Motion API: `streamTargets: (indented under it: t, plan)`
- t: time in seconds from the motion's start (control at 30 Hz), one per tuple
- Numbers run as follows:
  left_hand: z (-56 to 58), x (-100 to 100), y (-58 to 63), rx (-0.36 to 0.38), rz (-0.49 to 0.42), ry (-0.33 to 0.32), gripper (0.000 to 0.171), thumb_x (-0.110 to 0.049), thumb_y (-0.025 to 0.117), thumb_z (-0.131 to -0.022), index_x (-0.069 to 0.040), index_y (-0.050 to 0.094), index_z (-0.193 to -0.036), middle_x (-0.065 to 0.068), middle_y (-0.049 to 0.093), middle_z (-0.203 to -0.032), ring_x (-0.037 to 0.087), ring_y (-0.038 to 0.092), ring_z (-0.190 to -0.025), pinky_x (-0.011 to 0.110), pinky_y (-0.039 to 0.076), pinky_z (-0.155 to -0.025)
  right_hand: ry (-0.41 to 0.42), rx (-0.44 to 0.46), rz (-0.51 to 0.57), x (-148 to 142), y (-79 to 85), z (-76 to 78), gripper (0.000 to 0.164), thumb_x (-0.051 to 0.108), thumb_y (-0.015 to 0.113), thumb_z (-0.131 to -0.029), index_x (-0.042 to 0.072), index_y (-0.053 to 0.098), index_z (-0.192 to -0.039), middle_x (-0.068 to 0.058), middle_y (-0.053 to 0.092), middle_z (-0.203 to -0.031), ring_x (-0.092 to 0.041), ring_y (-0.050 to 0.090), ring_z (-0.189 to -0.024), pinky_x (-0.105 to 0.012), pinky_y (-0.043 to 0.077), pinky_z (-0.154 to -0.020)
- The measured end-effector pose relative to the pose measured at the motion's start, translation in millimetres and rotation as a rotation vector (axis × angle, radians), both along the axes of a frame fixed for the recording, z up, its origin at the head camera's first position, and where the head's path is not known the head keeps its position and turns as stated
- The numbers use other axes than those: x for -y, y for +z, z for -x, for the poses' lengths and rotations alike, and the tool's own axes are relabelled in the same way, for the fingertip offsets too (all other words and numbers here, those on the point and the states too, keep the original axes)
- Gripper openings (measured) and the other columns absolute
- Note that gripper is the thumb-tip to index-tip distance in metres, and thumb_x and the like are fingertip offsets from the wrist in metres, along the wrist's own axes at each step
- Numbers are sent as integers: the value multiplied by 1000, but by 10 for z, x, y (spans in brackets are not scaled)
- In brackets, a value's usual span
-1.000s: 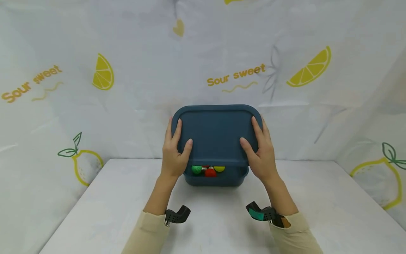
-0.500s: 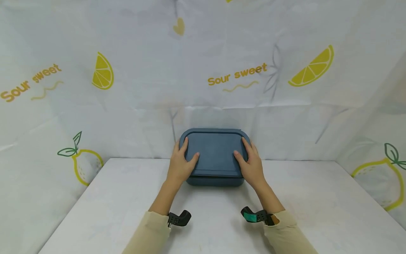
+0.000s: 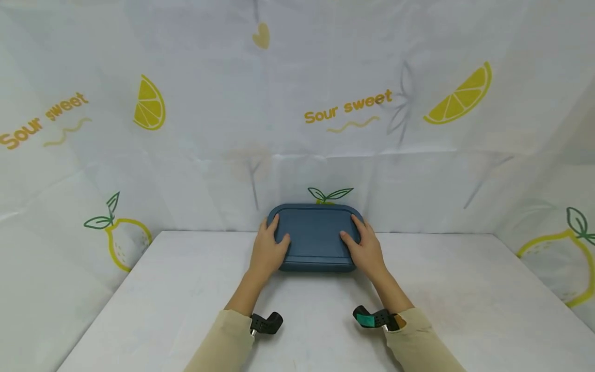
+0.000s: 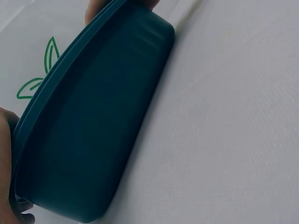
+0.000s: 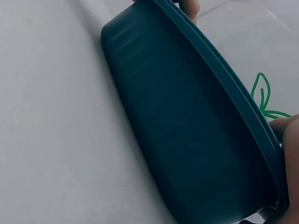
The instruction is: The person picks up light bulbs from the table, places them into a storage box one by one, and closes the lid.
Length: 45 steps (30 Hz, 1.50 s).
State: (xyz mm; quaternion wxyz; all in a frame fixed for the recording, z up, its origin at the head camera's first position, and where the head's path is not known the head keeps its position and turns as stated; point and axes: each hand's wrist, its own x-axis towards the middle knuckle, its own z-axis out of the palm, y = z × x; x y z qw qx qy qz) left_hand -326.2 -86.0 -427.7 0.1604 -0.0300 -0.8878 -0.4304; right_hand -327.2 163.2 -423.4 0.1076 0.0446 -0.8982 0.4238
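Observation:
A dark blue rectangular lid [image 3: 318, 232] lies over a matching plastic box [image 3: 317, 268] near the table's back edge. My left hand [image 3: 267, 249] grips the lid's left side, its thumb on top and its fingers around the edge. On the right side my right hand [image 3: 367, 250] holds it the same way. Seen from both wrists, the lid's rim sits along the top of the box wall [image 4: 93, 121], and the box rests on the white surface. What the box contains is hidden under the lid.
The white table [image 3: 307, 330] reaches out on both sides and in front of the box. Right behind it hangs a white curtain [image 3: 223, 191] printed with lemons and lettering. A dark wrist device [image 3: 267, 323] sticks inward from each sleeve cuff.
Both hands have brought the lid down and forward from a raised tilt onto the box. The green, red and yellow things seen inside a second ago are now covered.

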Motion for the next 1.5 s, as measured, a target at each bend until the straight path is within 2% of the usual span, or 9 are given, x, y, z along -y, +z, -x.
streamTargets:
  t: [0.17,0.5,0.8,0.97,1.13,1.33,1.5]
  plan:
    - [-14,0,16,59,-13,-9,64,-27,50,-95,-9,39,-156,25,28,-164,44,31,-151,58,30,-122,-11,66,6,-19,-17,9,66,41,49,-105,11,29,-160,-27,16,-167,-48,18,-154,-63,20,-124]
    - [-43,18,24,104,-9,-12,61,-26,45,-97,-6,41,-154,27,28,-163,47,29,-151,60,27,-123,13,147,-15,-27,-3,19,64,43,43,-107,11,28,-160,-27,17,-167,-49,16,-154,-63,17,-125]
    - [-8,19,33,126,-16,-15,62,-27,45,-98,-7,39,-155,28,28,-162,48,29,-150,60,29,-122,34,174,-37,-38,21,68,63,41,39,-108,11,25,-161,-27,14,-167,-49,14,-154,-63,16,-125]
    - [30,25,12,150,14,-17,63,-30,45,-97,-8,37,-157,28,29,-162,48,34,-148,59,33,-120,41,183,-50,-54,7,101,63,41,40,-108,11,25,-161,-27,16,-167,-48,15,-154,-64,16,-125]
    - [47,25,17,161,8,-11,64,-31,45,-97,-12,37,-157,27,32,-160,47,39,-146,58,35,-119,51,177,-47,-52,20,106,64,42,41,-107,10,25,-161,-25,19,-167,-47,16,-154,-63,17,-125]
    - [35,43,17,157,24,-6,63,-30,45,-97,-12,38,-157,27,35,-157,47,43,-142,58,38,-117,53,193,-6,-45,7,101,66,45,42,-107,13,24,-162,-23,19,-168,-46,16,-155,-62,17,-125]
    - [16,15,-26,130,1,11,61,-29,43,-97,-13,42,-155,27,42,-153,48,48,-137,60,41,-113,37,188,120,-82,-69,89,68,47,46,-105,22,20,-163,-16,17,-170,-41,14,-157,-58,15,-127]
